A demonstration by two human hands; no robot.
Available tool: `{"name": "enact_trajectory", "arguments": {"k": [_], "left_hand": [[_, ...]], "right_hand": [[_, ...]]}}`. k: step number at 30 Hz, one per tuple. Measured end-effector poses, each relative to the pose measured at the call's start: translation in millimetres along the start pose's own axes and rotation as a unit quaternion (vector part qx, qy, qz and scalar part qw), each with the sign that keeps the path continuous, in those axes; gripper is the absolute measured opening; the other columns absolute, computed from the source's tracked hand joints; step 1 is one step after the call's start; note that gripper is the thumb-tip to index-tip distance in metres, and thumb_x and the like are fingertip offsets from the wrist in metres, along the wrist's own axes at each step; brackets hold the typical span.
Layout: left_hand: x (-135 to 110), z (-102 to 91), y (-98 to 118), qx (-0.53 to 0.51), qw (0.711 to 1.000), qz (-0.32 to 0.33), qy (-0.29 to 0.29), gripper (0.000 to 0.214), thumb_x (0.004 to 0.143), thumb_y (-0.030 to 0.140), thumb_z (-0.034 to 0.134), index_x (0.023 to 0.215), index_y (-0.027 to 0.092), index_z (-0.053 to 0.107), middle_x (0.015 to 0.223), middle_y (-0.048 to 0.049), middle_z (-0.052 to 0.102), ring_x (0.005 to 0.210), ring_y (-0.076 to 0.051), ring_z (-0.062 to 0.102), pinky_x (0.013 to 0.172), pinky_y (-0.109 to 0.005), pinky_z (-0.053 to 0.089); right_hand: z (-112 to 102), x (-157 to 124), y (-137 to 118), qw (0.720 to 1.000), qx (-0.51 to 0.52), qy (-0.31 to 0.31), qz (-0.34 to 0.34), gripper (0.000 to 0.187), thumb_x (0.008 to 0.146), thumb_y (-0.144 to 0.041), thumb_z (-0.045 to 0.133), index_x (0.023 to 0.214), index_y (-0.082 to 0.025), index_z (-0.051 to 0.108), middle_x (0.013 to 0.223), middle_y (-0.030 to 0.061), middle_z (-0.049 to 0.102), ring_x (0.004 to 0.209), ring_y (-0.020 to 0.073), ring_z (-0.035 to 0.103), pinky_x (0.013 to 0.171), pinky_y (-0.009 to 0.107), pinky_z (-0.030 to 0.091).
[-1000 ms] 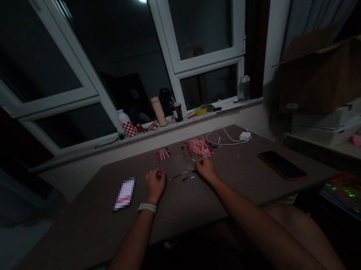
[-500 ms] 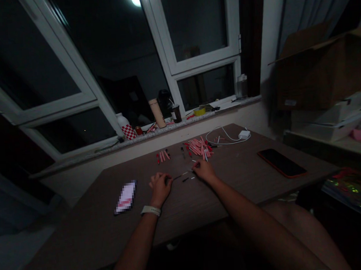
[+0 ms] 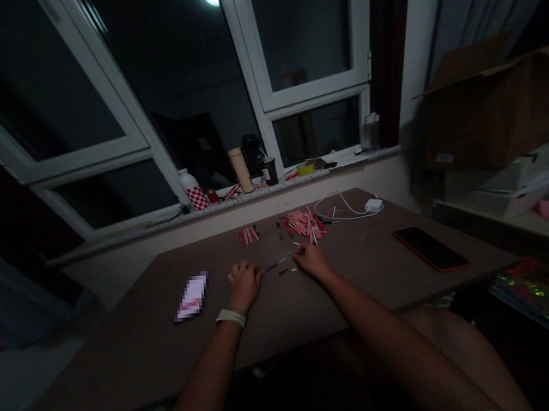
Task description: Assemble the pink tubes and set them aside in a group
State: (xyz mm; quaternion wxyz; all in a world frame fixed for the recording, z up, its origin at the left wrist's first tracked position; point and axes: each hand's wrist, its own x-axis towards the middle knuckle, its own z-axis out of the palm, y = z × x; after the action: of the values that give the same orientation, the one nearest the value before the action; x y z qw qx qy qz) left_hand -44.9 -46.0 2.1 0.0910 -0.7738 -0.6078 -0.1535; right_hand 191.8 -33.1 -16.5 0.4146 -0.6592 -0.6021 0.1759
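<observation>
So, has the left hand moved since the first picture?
Yes. Judged against the lit phone, the left hand has shifted rightward, away from it and toward the right hand.

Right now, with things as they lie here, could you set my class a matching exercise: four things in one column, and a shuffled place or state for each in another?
Things
1. Left hand
2. Heap of pink sticks
3. Orange-edged device
4. Red-and-white checked bottle

Places or states
A. Lying flat with its screen dark
B. Standing on the windowsill
C. Fingers at one end of a thin dark rod
D. On the table, beyond the right hand

Right pairs: 1-C, 2-D, 3-A, 4-B
</observation>
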Motion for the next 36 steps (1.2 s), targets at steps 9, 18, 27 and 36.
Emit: {"name": "enact_trajectory", "arguments": {"k": [9,18,27,36], "left_hand": [[-1.8,1.4,-2.5,0.019,1.000,0.020,0.006,0.029,0.099,0.040,0.050,0.102,0.019,0.070,0.115,-0.0135,0.060,0.111,-0.032,0.047,0.089,-0.044,0.038],[-1.0,-0.4,-6.0,-0.047,0.997,-0.003,0.059,0.028,0.099,0.040,0.052,0.103,0.019,0.069,0.114,-0.0131,0.061,0.112,-0.033,0.047,0.090,-0.046,0.039],[0.7,4.5,6.0,-0.150,0.983,0.070,0.085,0.024,0.097,0.041,0.054,0.098,0.022,0.068,0.107,-0.0096,0.061,0.107,-0.029,0.047,0.092,-0.044,0.039],[13.0,-0.1,-13.0,-0.200,0.943,-0.141,0.224,0.032,0.103,0.035,0.036,0.106,0.019,0.063,0.117,-0.0141,0.060,0.115,-0.032,0.048,0.099,-0.048,0.038]], "right_hand": [[4.2,1.2,2.2,0.998,0.038,0.032,-0.027,0.007,0.083,-0.024,0.070,0.085,-0.019,0.075,0.090,0.0073,0.077,0.088,0.0227,0.072,0.078,0.029,0.050],[6.9,-1.5,-1.6,0.983,0.145,0.069,-0.084,0.035,0.081,-0.048,0.074,0.099,-0.018,0.071,0.082,0.0048,0.074,0.076,0.0205,0.069,0.072,0.031,0.051],[3.5,-2.4,-5.7,0.962,0.232,-0.049,-0.135,0.026,0.083,-0.045,0.069,0.086,-0.020,0.074,0.081,0.0054,0.076,0.076,0.0202,0.070,0.071,0.031,0.052],[-3.8,4.9,-0.5,0.954,0.295,0.016,-0.044,0.041,0.073,-0.057,0.073,0.078,-0.017,0.069,0.070,0.0061,0.074,0.067,0.0198,0.069,0.067,0.030,0.052]]}}
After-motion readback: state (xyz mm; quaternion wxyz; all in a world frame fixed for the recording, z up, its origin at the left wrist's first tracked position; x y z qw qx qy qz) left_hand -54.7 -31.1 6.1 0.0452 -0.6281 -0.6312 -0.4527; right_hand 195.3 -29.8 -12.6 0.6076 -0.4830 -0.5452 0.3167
